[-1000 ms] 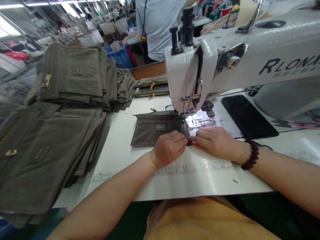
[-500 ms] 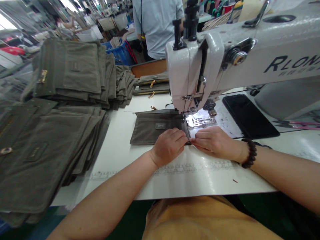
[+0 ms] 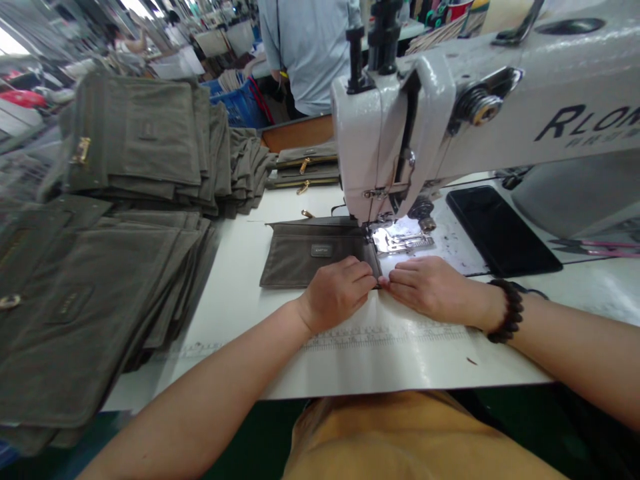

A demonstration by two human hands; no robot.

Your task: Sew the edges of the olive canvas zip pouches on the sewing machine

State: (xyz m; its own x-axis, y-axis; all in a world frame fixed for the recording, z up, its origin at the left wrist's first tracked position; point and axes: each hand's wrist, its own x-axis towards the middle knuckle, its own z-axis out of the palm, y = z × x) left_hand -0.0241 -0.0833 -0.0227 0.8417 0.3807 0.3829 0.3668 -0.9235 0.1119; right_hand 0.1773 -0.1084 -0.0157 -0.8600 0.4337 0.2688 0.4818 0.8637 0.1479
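Note:
A dark olive fabric pouch (image 3: pixel 295 257) with a small label patch lies flat on the white table (image 3: pixel 370 367). Its right edge sits under the needle area of the white sewing machine (image 3: pixel 390 140). My left hand (image 3: pixel 337 293) is closed on the pouch's lower right corner, its fingers curled over the fabric. From the other side my right hand (image 3: pixel 430 287) pinches the same corner edge between thumb and fingers, the fingertips of both hands almost touching. A zipper pull (image 3: pixel 307 214) shows at the pouch's far edge.
Piles of olive fabric pieces (image 3: pixel 150 140) stand at the left, with another stack (image 3: pixel 90 300) nearer. Zippered pouches (image 3: pixel 305 170) lie behind the work. A black phone (image 3: pixel 503 230) and pink-handled scissors (image 3: pixel 595 248) are right of the needle. A person (image 3: pixel 310 60) stands beyond the table.
Both hands keep their hold on the corner of the pouch. The right wrist has shifted slightly to the right; the pouch shows hardly any movement.

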